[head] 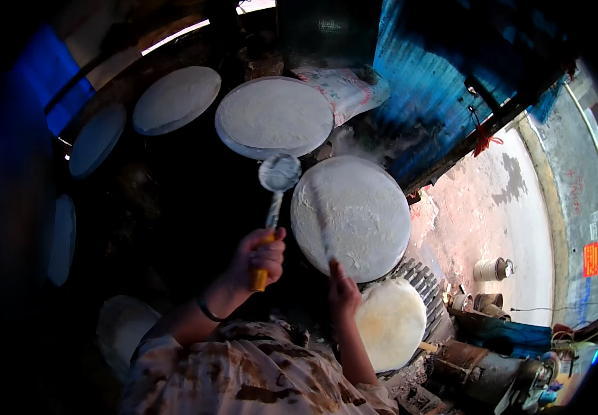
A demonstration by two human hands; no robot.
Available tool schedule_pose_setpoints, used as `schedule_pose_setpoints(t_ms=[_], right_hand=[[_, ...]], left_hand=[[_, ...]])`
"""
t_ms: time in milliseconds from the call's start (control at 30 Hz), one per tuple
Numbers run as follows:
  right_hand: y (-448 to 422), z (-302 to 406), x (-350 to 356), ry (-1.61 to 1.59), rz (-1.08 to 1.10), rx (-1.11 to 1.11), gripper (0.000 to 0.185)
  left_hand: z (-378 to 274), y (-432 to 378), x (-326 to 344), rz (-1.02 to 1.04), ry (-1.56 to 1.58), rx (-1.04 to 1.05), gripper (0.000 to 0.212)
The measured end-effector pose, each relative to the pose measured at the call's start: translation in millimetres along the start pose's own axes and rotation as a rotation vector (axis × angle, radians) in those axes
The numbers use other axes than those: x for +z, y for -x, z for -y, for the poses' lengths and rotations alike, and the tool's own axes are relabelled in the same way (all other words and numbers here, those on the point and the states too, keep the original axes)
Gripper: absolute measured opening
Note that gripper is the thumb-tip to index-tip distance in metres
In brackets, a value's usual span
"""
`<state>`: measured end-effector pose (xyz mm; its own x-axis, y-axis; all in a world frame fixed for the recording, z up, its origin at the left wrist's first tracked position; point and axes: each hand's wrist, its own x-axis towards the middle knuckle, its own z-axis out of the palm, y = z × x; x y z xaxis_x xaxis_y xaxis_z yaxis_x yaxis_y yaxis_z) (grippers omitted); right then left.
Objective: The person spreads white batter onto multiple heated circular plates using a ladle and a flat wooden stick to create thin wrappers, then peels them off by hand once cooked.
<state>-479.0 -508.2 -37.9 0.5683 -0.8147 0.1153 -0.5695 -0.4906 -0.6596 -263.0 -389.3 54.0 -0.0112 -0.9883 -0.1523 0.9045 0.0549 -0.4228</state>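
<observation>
My left hand (267, 259) grips the yellow handle of a metal ladle (280, 173), whose bowl is coated with pale batter. The bowl appears just left of a large round griddle (369, 207) covered in a thin whitish layer. In my right hand (344, 294) is a long, narrow spatula (323, 223), blurred, its blade lying across the left part of that layer. Whether the blade touches it I cannot tell. Beside my right forearm, a pale round flatbread (392, 324) with a light brown patch rests on a dark slatted rack (419, 274).
Several more round griddles curve around to the left, among them a coated one (274, 114) straight ahead and another (177, 98). A printed cloth or sack (353, 92) lies behind. Blue corrugated sheeting (418, 78) stands at right. Rusty metal cylinders (462, 358) lie at lower right.
</observation>
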Motion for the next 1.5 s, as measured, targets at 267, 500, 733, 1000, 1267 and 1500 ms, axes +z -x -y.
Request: schedule_pose_setpoints(t_ms=[267, 500, 733, 1000, 1267, 1500], right_hand=[[-7, -146, -29, -0.084, -0.443, 0.472, 0.018], [0, 36, 23, 0.363, 0.131, -0.091, 0.027], [-49, -24, 36, -0.075, -0.258, 0.450, 0.023], [-107, 95, 171, -1.092, -0.157, 0.445, 0.030], [-168, 290, 267, -1.169, 0.686, 0.426, 0.016], [-222, 414, 351, -0.983, 1.350, 0.359, 0.026]], left_hand=[[-35, 107, -8, -0.142, -0.002, 0.185, 0.018], [-71, 191, -7, -0.250, 0.033, 0.337, 0.014], [-113, 276, 6, -0.197, -0.135, 0.482, 0.019], [-203, 320, 46, 0.177, -0.044, 0.627, 0.018], [-215, 307, 123, -0.139, -0.599, 1.162, 0.019], [-230, 314, 104, 0.124, -0.146, 1.261, 0.020]])
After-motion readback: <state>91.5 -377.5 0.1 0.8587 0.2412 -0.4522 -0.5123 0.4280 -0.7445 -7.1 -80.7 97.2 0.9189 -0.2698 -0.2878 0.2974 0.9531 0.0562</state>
